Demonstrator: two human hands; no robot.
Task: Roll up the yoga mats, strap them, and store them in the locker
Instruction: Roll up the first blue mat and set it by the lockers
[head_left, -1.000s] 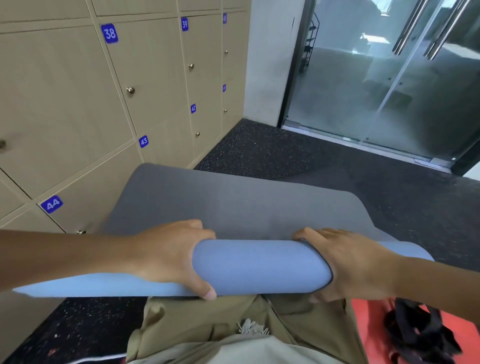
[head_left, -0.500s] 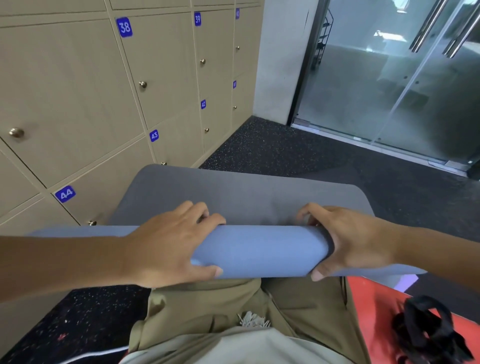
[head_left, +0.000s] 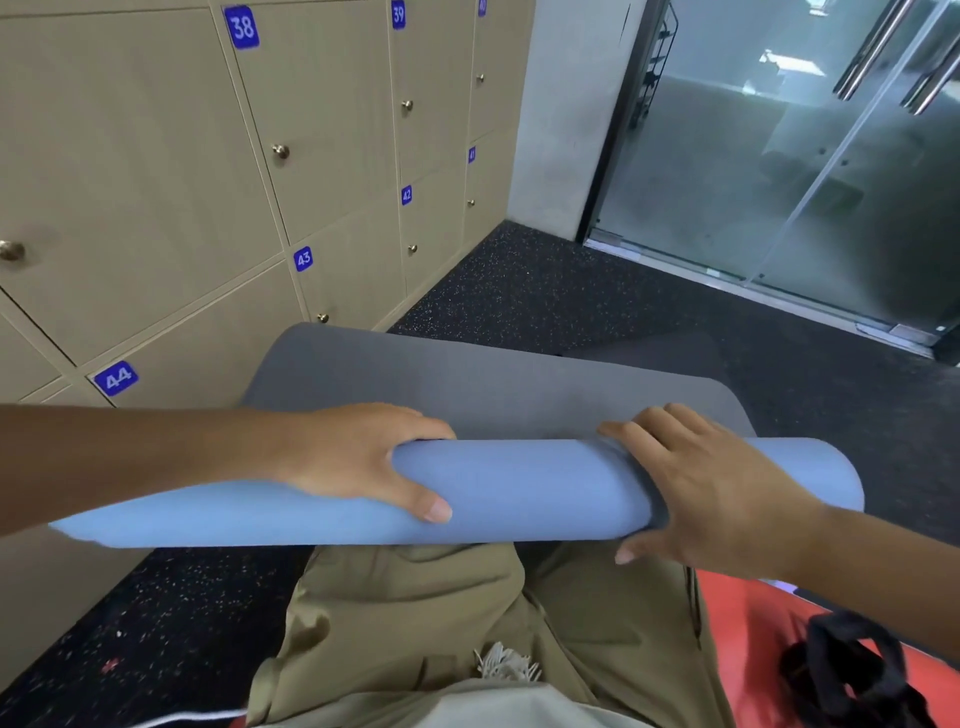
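Both hands, left hand (head_left: 358, 462) and right hand (head_left: 696, 493), curl their grip around the half-rolled blue foam yoga mat (head_left: 519, 488) at six o'clock; uneven pushing could skew the roll.

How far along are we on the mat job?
Done: most of the blue mat is rolled. In hand: left hand and right hand grip the roll; a grey flap remains. Left: black straps, red mat, shut lockers.
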